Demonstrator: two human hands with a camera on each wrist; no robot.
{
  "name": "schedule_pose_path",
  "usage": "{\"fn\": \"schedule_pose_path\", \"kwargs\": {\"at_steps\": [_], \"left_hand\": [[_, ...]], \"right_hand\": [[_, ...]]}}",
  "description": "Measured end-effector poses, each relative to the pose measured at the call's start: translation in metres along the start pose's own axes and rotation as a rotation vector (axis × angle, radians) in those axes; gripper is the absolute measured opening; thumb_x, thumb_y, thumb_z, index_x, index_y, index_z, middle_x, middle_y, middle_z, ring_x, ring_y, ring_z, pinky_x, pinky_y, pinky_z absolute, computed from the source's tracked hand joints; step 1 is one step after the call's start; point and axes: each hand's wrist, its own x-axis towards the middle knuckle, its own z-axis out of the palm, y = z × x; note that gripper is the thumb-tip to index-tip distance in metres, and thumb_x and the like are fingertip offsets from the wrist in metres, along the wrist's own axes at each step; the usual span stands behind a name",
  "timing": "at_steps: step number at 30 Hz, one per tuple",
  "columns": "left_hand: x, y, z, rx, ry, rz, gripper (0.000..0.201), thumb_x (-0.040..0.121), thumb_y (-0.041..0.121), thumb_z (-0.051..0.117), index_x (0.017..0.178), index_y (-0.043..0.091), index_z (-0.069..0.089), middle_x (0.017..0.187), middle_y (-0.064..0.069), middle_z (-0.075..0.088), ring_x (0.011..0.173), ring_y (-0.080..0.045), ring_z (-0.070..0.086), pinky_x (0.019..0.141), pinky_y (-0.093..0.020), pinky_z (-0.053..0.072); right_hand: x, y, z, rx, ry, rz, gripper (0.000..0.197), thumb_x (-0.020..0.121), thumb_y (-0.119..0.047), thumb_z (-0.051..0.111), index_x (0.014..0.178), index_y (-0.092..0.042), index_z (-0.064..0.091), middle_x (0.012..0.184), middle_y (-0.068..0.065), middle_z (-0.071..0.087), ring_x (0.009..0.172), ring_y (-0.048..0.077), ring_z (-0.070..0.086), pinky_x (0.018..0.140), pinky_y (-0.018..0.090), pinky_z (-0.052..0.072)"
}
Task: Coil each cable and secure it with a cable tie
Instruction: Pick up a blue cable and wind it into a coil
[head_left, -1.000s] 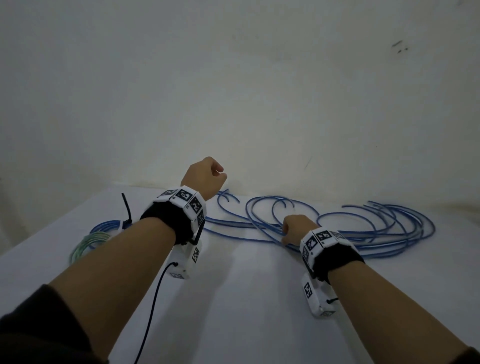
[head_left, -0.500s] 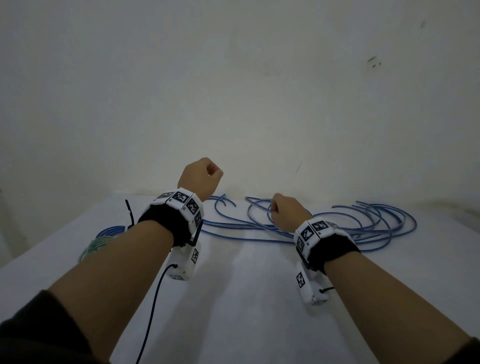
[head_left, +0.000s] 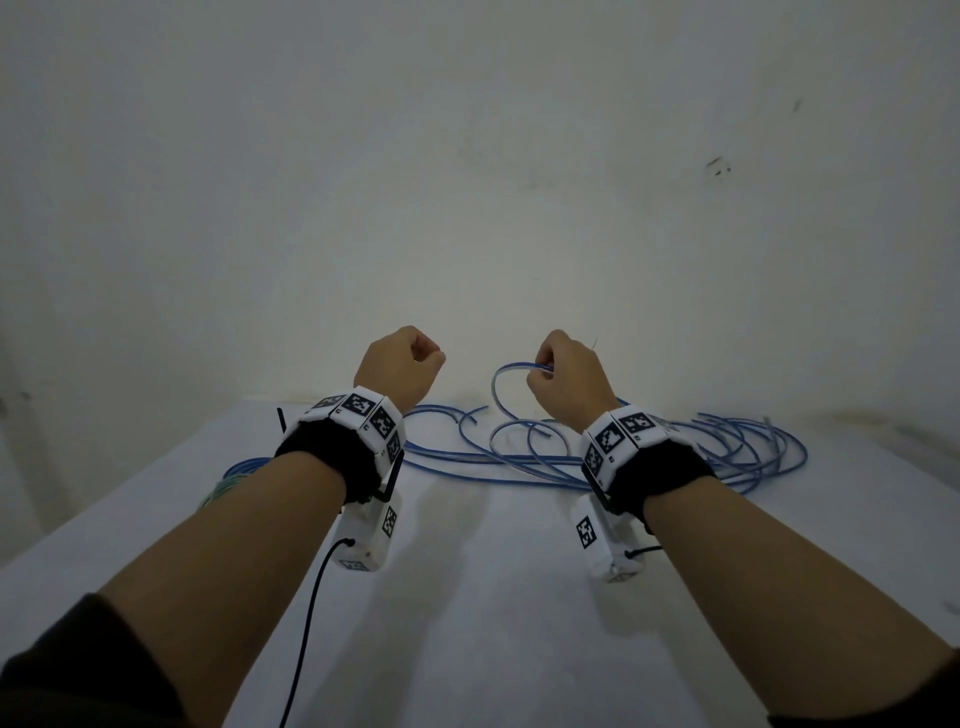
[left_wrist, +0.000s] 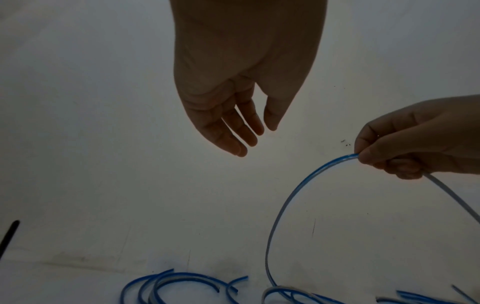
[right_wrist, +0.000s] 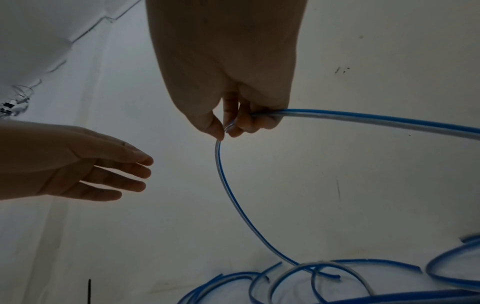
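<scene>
One coil done: bundled blue-green cable (head_left: 231, 475) lay at far left.
Right hand (head_left: 566, 382): pinched a thin blue-and-white cable strand (right_wrist: 233, 201).
Left hand (left_wrist: 233, 115): fingers relaxed, empty.
Left: coiling, tying.

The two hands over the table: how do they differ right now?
The right hand pinches a blue cable; the left hand holds nothing. Right fingers are curled round the strand; left fingers are straight and relaxed. Both are raised above the table and wear marker wristbands.
</scene>
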Motion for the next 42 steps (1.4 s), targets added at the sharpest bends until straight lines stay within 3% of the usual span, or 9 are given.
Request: {"fn": "schedule_pose_path", "kwargs": {"at_steps": [7,10,17,22,26,30,36,39,42], "left_hand": [[-0.002,0.000,-0.002,0.036,-0.026,-0.012,0.008,0.088,0.022,0.057,0.085,0.016,0.062,0.094,-0.002,0.066,0.088,-0.016,0.057,0.074,-0.023,0.039],[-0.002,-0.003,0.000,0.033,-0.047,-0.025,0.008,0.088,0.023,0.058,0.084,0.017,0.061,0.095,-0.002,0.067,0.091,-0.017,0.059,0.075,-0.023,0.039],[0.000,-0.005,0.010,-0.002,-0.092,-0.038,0.020,0.087,0.028,0.061,0.100,0.014,0.063,0.098,0.000,0.064,0.094,-0.016,0.058,0.079,-0.023,0.040],[0.005,-0.008,0.014,0.078,-0.103,-0.043,0.009,0.087,0.025,0.059,0.084,0.016,0.060,0.098,-0.002,0.067,0.096,-0.019,0.060,0.077,-0.024,0.040],[0.006,-0.012,0.014,-0.016,-0.159,-0.043,0.032,0.084,0.029,0.066,0.112,0.014,0.058,0.107,-0.002,0.062,0.096,-0.017,0.058,0.082,-0.029,0.046],[0.007,-0.010,0.018,-0.050,-0.361,0.050,0.055,0.086,0.028,0.064,0.135,0.018,0.042,0.131,-0.005,0.050,0.117,-0.022,0.052,0.094,-0.030,0.042],[0.006,-0.011,0.023,-0.097,-0.358,0.085,0.016,0.092,0.020,0.056,0.107,0.015,0.058,0.102,0.000,0.061,0.093,-0.018,0.059,0.078,-0.024,0.042],[0.008,-0.016,0.021,-0.077,-0.360,0.084,0.015,0.094,0.024,0.052,0.090,0.013,0.061,0.090,-0.004,0.063,0.084,-0.019,0.059,0.077,-0.029,0.045],[0.008,-0.023,0.018,-0.041,-0.385,0.094,0.021,0.096,0.027,0.046,0.080,0.016,0.054,0.081,0.003,0.062,0.074,-0.011,0.056,0.067,-0.018,0.040]], "right_hand": [[0.002,-0.015,-0.003,0.091,0.076,-0.071,0.006,0.083,-0.007,0.055,0.087,-0.003,0.052,0.080,0.008,0.055,0.070,0.020,0.047,0.064,0.032,0.041],[0.003,-0.017,-0.005,0.151,0.122,-0.092,0.006,0.083,-0.008,0.056,0.085,-0.007,0.050,0.077,0.005,0.053,0.066,0.015,0.044,0.059,0.023,0.038],[0.007,-0.014,-0.004,0.253,0.161,-0.094,0.008,0.081,-0.006,0.057,0.081,-0.010,0.050,0.069,-0.002,0.050,0.063,0.012,0.044,0.059,0.020,0.037],[0.007,-0.011,-0.002,0.346,0.155,-0.075,0.008,0.082,-0.005,0.058,0.082,-0.009,0.051,0.069,-0.003,0.051,0.063,0.011,0.045,0.059,0.018,0.040],[0.008,-0.013,0.001,0.423,0.167,-0.068,0.007,0.083,-0.005,0.059,0.084,-0.008,0.053,0.069,-0.003,0.053,0.062,0.007,0.046,0.057,0.011,0.040],[0.011,-0.019,0.004,0.492,0.185,-0.068,0.006,0.083,-0.005,0.061,0.085,-0.006,0.055,0.070,-0.004,0.053,0.061,0.005,0.047,0.057,0.010,0.040],[0.014,-0.020,0.003,0.558,0.223,-0.060,0.008,0.086,-0.008,0.062,0.085,-0.010,0.054,0.071,-0.005,0.052,0.059,-0.001,0.046,0.059,0.010,0.040],[0.016,-0.016,-0.004,0.575,0.296,-0.057,0.007,0.090,-0.008,0.059,0.089,-0.008,0.052,0.073,-0.006,0.051,0.064,0.002,0.047,0.061,0.009,0.040],[0.022,-0.008,-0.014,0.573,0.409,-0.007,0.006,0.092,-0.007,0.055,0.091,-0.008,0.049,0.073,-0.007,0.048,0.064,0.002,0.044,0.060,0.008,0.038]]}}
